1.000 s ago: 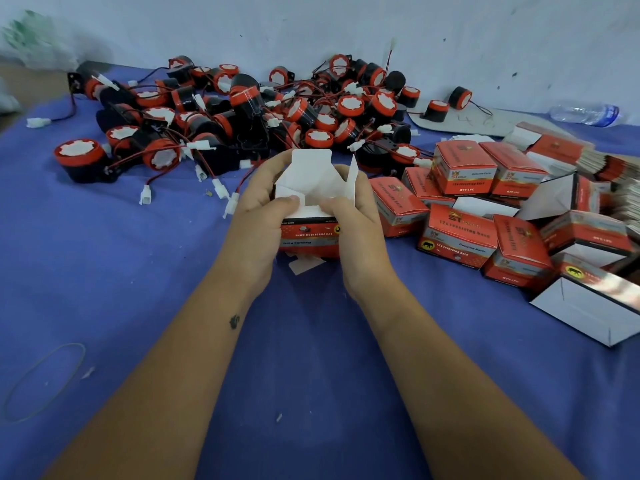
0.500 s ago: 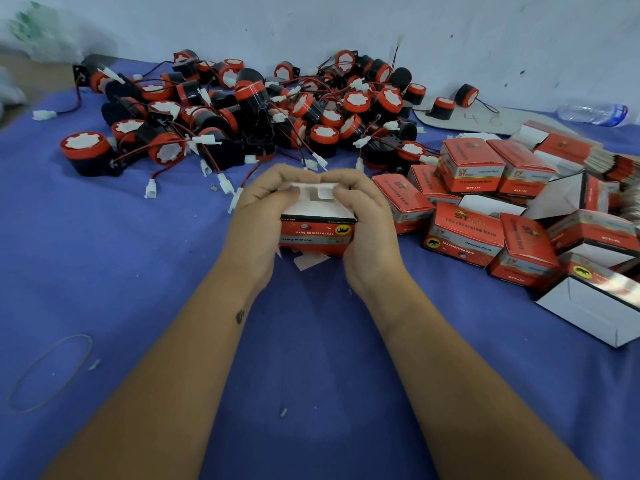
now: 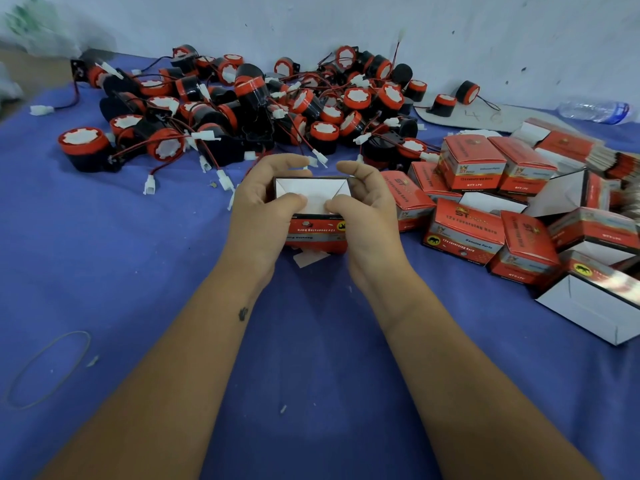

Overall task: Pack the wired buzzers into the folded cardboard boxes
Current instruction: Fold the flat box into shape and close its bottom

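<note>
Blue cloth surface, white wall behind. Left hand and right hand both grip one red box mid-surface, thumbs pressing its white top flaps flat. Wired buzzers heaped along the far edge. Closed and open boxes piled toward the right edge. Rubber band near the left edge.

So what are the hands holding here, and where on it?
Both hands hold one red cardboard box: left hand on its left end, right hand on its right end, both thumbs pressing the folded white flaps on top.
</note>
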Demonstrator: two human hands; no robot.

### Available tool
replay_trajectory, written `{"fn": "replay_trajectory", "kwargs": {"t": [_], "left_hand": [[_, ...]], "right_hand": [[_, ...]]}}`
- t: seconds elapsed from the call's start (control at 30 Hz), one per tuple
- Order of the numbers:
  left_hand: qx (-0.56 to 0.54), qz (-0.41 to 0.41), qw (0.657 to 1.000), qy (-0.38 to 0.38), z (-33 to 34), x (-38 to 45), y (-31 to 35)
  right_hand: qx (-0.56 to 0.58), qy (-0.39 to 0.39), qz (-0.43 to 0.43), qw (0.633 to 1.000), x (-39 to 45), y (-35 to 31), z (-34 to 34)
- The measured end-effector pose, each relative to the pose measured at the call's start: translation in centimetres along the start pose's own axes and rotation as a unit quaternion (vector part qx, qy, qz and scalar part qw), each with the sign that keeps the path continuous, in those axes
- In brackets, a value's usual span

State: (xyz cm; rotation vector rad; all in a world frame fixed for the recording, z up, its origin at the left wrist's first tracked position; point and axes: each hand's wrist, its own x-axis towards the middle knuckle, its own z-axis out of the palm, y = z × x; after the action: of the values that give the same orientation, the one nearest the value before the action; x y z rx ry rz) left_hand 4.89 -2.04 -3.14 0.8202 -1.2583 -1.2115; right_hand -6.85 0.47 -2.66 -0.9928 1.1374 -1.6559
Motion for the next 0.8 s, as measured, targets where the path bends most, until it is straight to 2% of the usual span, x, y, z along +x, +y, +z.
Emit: {"fn": "replay_trajectory", "kwargs": {"t": [0.13,0.2,0.47,0.53,0.6,0.63,0.7,0.73,0.77,0.8], "left_hand": [[-0.067,-0.056,0.996,-0.01,-0.55,0.29,0.25],[-0.064,-0.08,0.995,-0.007,-0.65,0.36,0.39],[-0.002,-0.046,0.997,-0.069,-0.68,0.2,0.35],[-0.008,-0.053,0.996,-0.077,-0.43,0.05,0.26],[-0.014,-0.045,0.995,-0.083,-0.15,-0.09,0.35],[0.003,-0.018,0.997,-0.079,-0.07,-0.14,0.49],[0.071,0.08,0.993,-0.059,-0.04,-0.3,0.85],[0.111,0.139,0.983,-0.048,-0.15,-0.44,0.85],[0.152,0.196,0.968,-0.039,-0.36,-0.55,0.74],[0.192,0.243,0.95,-0.03,-0.6,-0.58,0.64]], "right_hand": [[-0.007,-0.024,-0.009,1.0,-0.26,-0.19,-0.22],[0.003,-0.04,-0.001,0.999,-0.4,-0.24,-0.18],[-0.007,-0.049,-0.009,0.999,-0.55,-0.09,-0.32],[-0.064,-0.027,-0.02,0.997,-0.59,-0.23,-0.24],[-0.207,0.017,-0.069,0.976,-0.49,-0.29,-0.22],[-0.312,0.042,-0.102,0.944,-0.38,-0.29,-0.39],[-0.524,0.089,-0.153,0.833,-0.34,-0.45,-0.76],[-0.558,0.093,-0.163,0.808,-0.4,-0.48,-0.83],[-0.544,0.078,-0.155,0.821,-0.42,-0.45,-0.77],[-0.463,0.048,-0.116,0.877,-0.5,-0.49,-0.63]]}}
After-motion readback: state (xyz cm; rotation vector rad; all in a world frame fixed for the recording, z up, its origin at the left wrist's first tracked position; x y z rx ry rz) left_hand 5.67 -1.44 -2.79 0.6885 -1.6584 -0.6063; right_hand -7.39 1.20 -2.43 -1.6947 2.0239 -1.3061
